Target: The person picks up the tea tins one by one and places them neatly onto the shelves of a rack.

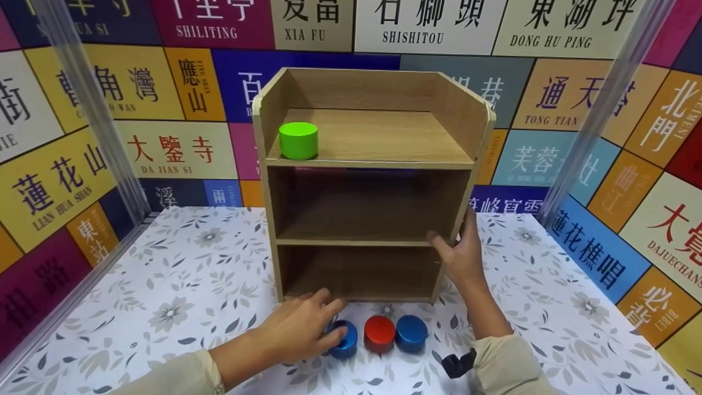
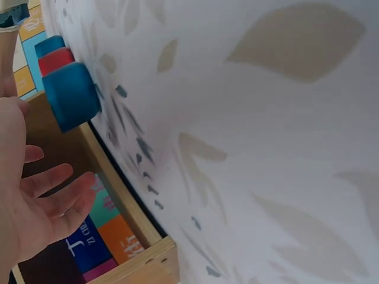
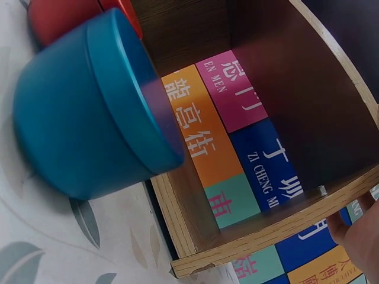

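The left hand (image 1: 301, 329), fingers loosely spread, hung by a shiny blue cylinder (image 1: 346, 346), at nine o'clock from a shiny red cylinder (image 1: 379, 333); a second blue cylinder (image 1: 411, 333) sat at three. The right hand (image 1: 462, 255) gripped the light-brown wooden shelf (image 1: 373, 242) at four o'clock. A bright-green cylinder (image 1: 299, 141) topped it, toward ten.

Head view: bright, even light; white cloth (image 1: 554, 312) pale and clear; shelf (image 1: 373, 242) light on its top board, its two lower compartments in shadow; green cylinder (image 1: 299, 141) vivid; lettered walls (image 1: 175, 148) lean at the outer edges, wide-angle. Left wrist view: dimmer, greyish; cloth pattern softly focused; left hand (image 2: 35, 207) muted. Right wrist view: dark shelf interior; close blue cylinder (image 3: 89, 112) soft, sheen along its rim.
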`<state>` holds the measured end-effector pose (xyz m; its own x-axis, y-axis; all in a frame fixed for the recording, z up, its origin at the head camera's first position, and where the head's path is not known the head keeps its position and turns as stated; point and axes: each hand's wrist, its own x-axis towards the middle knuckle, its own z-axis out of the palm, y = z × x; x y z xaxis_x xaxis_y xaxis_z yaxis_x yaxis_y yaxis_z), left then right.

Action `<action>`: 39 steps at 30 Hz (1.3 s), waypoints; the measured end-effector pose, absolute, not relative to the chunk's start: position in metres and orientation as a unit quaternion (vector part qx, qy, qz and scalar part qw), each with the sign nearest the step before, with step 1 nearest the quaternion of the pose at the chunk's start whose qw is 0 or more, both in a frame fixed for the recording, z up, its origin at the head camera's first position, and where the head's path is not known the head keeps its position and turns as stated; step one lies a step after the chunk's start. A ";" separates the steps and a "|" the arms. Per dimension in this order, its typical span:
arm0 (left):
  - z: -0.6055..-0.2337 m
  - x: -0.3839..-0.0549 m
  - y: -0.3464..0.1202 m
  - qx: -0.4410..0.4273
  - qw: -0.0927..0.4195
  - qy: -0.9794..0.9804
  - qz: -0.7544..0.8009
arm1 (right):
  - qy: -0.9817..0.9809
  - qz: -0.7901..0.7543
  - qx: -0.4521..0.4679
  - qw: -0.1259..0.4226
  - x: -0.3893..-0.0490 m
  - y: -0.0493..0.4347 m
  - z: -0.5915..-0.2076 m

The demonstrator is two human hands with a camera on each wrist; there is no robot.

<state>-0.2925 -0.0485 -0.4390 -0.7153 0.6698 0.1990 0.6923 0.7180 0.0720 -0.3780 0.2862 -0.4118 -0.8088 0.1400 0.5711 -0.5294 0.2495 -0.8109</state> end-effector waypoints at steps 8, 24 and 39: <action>-0.448 -0.292 -0.046 -0.387 0.064 -0.916 -0.082 | -0.743 0.597 0.128 0.274 -0.378 0.287 -0.412; -0.455 -0.291 -0.042 -0.386 0.026 -0.918 -0.085 | -0.747 0.598 0.127 0.262 -0.376 0.287 -0.412; -0.461 -0.289 -0.041 -0.411 0.055 -0.908 -0.056 | -0.753 0.591 0.118 0.265 -0.374 0.285 -0.411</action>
<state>-0.2894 -0.0412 -0.4612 -0.6564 0.7401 0.1459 0.7525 0.6562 0.0569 -0.3744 0.2847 -0.4109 -0.8314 0.1362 0.5387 -0.4909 0.2743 -0.8269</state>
